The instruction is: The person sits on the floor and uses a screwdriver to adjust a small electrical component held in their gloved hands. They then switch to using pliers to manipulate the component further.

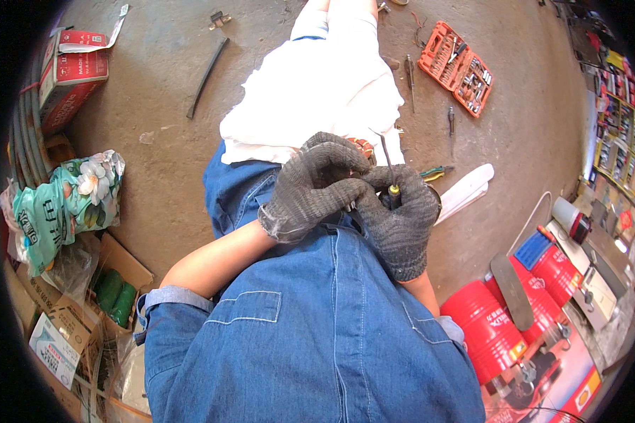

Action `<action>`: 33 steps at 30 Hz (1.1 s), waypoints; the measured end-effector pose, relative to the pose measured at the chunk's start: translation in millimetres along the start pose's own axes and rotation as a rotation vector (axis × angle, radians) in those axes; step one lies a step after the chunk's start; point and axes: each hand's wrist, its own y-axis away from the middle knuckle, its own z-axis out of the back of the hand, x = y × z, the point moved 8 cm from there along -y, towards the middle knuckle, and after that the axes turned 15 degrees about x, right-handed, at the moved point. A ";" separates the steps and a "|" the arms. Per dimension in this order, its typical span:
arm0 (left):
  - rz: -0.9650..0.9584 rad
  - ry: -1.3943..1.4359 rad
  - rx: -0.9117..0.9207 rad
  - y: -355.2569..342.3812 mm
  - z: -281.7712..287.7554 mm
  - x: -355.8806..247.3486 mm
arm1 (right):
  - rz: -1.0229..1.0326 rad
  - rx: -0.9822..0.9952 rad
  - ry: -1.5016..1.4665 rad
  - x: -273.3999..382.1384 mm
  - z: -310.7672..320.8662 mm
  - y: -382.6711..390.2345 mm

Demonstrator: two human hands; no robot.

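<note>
Gripping a screwdriver in the gloved right hand, fingers curled tight around its yellow-and-black handle, thin shaft pointing up and away over the white cloth on the lap. Curling the gloved left hand over a small orange-and-white part just beside the shaft, fingers bent around it, touching the right hand. Sitting above a concrete floor, orange socket set lying open well apart, red cans near the right.
</note>
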 end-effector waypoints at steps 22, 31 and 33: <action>0.049 0.117 -0.061 3.5 2.0 8.9 | -0.008 0.197 -0.196 -9.9 -24.9 8.1; 0.096 0.065 -0.051 -0.9 -0.8 12.8 | -0.059 0.144 -0.704 -6.6 -7.4 10.2; 0.078 -0.008 -0.042 -3.0 -1.8 6.1 | -0.032 0.176 -0.750 -4.0 -5.3 9.6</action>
